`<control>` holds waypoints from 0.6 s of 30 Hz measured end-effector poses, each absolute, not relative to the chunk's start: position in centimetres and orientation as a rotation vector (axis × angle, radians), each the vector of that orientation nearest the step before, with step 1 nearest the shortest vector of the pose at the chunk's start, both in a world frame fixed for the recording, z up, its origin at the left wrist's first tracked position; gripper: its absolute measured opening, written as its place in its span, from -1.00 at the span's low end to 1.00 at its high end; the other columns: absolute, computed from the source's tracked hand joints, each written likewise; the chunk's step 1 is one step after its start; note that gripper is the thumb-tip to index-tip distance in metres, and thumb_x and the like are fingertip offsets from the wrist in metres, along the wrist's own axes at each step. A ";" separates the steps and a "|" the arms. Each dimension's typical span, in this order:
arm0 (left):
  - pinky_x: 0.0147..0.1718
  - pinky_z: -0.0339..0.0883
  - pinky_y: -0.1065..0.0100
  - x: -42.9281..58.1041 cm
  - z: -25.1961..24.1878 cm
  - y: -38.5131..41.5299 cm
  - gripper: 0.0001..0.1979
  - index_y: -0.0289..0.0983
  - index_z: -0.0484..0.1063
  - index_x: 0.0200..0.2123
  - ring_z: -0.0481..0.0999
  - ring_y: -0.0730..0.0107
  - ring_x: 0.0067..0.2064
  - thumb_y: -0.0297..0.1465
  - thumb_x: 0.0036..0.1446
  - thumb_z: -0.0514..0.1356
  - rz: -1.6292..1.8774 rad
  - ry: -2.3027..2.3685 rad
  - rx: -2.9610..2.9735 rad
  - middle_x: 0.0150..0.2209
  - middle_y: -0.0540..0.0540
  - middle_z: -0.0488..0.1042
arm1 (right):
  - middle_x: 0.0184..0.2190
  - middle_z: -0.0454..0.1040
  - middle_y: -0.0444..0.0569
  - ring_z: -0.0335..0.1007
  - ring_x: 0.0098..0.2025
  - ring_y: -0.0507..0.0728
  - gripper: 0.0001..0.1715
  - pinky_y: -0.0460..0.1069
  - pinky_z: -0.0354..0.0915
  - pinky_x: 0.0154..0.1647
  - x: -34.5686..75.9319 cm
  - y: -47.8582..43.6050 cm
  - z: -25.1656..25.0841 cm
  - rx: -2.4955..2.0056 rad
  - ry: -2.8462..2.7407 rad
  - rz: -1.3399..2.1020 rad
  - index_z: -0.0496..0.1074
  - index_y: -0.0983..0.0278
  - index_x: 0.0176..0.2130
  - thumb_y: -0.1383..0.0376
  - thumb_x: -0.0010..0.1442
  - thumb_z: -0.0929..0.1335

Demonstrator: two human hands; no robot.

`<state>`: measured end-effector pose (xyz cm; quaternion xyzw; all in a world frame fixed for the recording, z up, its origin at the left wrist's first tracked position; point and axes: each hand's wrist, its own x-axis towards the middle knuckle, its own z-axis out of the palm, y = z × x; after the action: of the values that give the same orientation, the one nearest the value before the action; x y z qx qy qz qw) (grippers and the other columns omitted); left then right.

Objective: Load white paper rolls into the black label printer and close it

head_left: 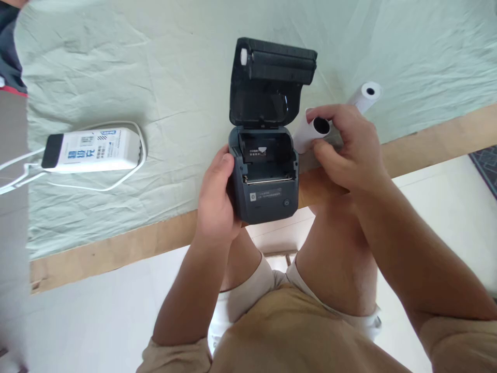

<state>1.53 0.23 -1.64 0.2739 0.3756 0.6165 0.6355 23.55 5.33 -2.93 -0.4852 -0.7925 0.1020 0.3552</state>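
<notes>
A small dark grey printer (267, 184) sits at the table's front edge with its lid (272, 77) swung up and its paper bay bare. My left hand (215, 199) grips the printer's left side. My right hand (347, 147) is closed round a white paper roll (310, 133), held just to the right of the printer with its dark core facing me. A second white paper roll (365, 96) lies on the cloth behind my right hand.
A pale green cloth (155, 77) covers the table, with a bare wooden edge (116, 251) along the front. A white power bank (91, 150) with white cables lies at the left. My knees are under the table edge.
</notes>
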 end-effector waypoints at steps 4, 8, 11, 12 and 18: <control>0.07 0.60 0.26 1.5 -1.8 0.3 -0.73 -0.20 0.67 -0.24 0.73 0.26 -0.11 -0.27 0.39 0.19 1.408 0.881 0.627 -0.28 0.01 0.66 | 0.08 0.60 0.00 0.50 0.22 0.41 -0.55 0.44 0.32 0.29 23.5 5.4 -3.2 -1.339 -2.041 0.311 0.40 0.06 0.12 0.22 0.24 0.44; 0.06 0.61 0.25 1.5 -1.8 0.3 -0.74 -0.20 0.67 -0.24 0.72 0.25 -0.12 -0.25 0.38 0.20 1.404 0.888 0.631 -0.28 0.01 0.66 | 0.11 0.60 0.00 0.51 0.26 0.41 -0.45 0.43 0.33 0.29 23.5 5.4 -3.2 -1.346 -2.034 0.381 0.30 0.06 0.14 0.33 0.18 0.41; 0.04 0.62 0.26 1.5 -1.8 0.3 -0.75 -0.19 0.67 -0.25 0.72 0.26 -0.15 -0.24 0.38 0.21 1.406 0.903 0.624 -0.29 0.02 0.66 | 0.12 0.58 0.02 0.35 0.39 0.46 -0.60 0.47 0.19 0.40 23.4 5.5 -3.2 -1.349 -2.106 0.355 0.38 0.08 0.03 0.33 0.21 0.40; 0.03 0.62 0.27 1.5 -1.8 0.3 -0.75 -0.19 0.67 -0.26 0.71 0.27 -0.15 -0.23 0.38 0.22 1.405 0.907 0.626 -0.29 0.02 0.66 | 0.10 0.57 0.03 0.36 0.37 0.47 -0.64 0.47 0.20 0.39 23.4 5.5 -3.3 -1.349 -2.110 0.328 0.40 0.09 0.02 0.30 0.22 0.42; 0.00 0.63 0.27 1.5 -1.7 0.2 -0.73 -0.19 0.68 -0.24 0.70 0.29 -0.20 -0.23 0.38 0.21 1.400 0.906 0.652 -0.27 0.01 0.66 | -0.08 0.60 -0.05 0.56 -0.09 0.24 -0.49 0.21 0.52 -0.05 23.8 5.8 -3.7 -1.320 -2.005 0.293 0.38 0.07 0.10 0.26 0.18 0.48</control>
<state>1.49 0.25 -1.68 0.2842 0.3948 0.6102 0.6253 23.79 5.82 -3.72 -0.5106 -0.7753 0.1135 0.3539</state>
